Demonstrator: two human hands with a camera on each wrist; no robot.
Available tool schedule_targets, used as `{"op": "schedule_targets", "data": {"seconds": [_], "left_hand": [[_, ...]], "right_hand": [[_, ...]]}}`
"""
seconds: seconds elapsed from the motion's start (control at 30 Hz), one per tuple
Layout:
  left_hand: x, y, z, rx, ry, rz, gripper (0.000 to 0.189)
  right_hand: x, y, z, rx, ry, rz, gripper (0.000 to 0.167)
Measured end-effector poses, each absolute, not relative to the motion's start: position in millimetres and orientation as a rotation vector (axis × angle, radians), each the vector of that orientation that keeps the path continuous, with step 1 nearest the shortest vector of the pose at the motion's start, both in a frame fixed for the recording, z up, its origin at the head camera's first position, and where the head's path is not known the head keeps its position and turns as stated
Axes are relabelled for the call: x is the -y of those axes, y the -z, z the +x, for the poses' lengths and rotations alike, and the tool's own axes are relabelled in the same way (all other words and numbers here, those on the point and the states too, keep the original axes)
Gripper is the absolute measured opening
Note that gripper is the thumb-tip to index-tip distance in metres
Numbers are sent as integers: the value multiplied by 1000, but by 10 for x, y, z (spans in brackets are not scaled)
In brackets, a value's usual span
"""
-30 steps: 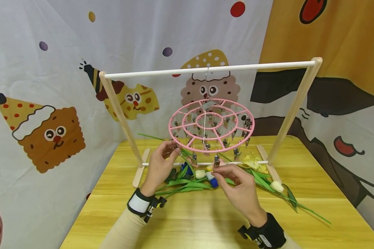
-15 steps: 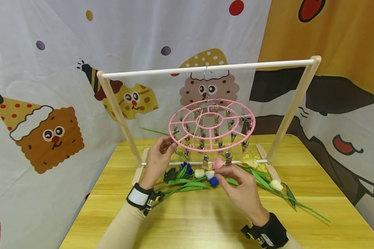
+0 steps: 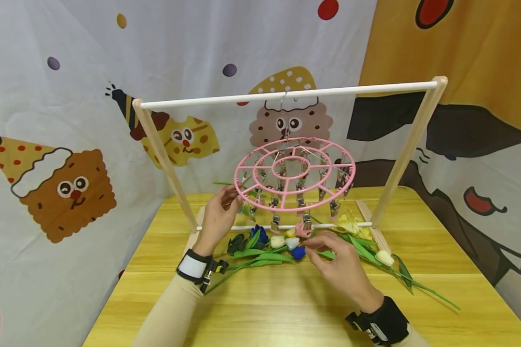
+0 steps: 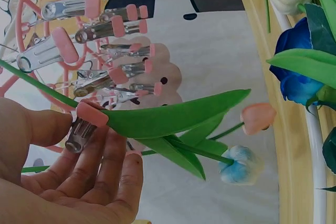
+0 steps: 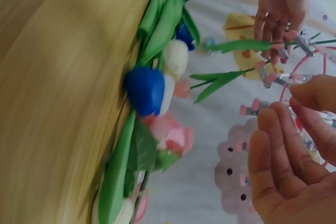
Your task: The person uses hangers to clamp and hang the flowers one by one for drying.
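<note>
My left hand is at the left rim of a pink round clip hanger. In the left wrist view, its thumb and fingers pinch a metal clip with pink tips. A green stem with a long leaf runs through that clip's tips. A blue-and-white tulip and a peach tulip hang head-down beside the hand. My right hand is below the hanger's front edge, near a blue tulip, fingers loosely bent and holding nothing.
The hanger hooks over a white rod of a wooden stand on the wooden table. Several artificial flowers lie below, including a blue rose, a pink rose and a white tulip. A printed curtain stands behind.
The hanger has turned, and its clips have shifted round. My right hand has let go of the front clip and drawn slightly down and right. My left hand has moved a little up and left.
</note>
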State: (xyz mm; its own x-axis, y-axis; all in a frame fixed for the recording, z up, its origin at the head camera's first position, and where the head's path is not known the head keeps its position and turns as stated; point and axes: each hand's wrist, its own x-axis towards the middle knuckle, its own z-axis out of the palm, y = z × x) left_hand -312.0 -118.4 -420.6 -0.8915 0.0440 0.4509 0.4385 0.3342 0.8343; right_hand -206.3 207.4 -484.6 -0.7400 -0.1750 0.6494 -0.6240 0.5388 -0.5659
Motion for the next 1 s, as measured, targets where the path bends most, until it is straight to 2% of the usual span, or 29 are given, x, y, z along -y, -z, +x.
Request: {"op": "schedule_targets", "data": {"seconds": [0.57, 0.8, 1.0], "left_hand": [[1357, 4432, -2973, 2353, 1597, -415, 42], [1365, 4564, -2788, 2508, 1516, -378, 43], [1290, 4684, -2629, 2594, 1460, -438, 33]], "right_hand": [[-2809, 4981, -2117, 2675, -777, 208, 24], [-2981, 5031, -2142, 2794, -719, 142, 20], [-3021, 5080, -2183, 2825, -691, 129, 14]]}}
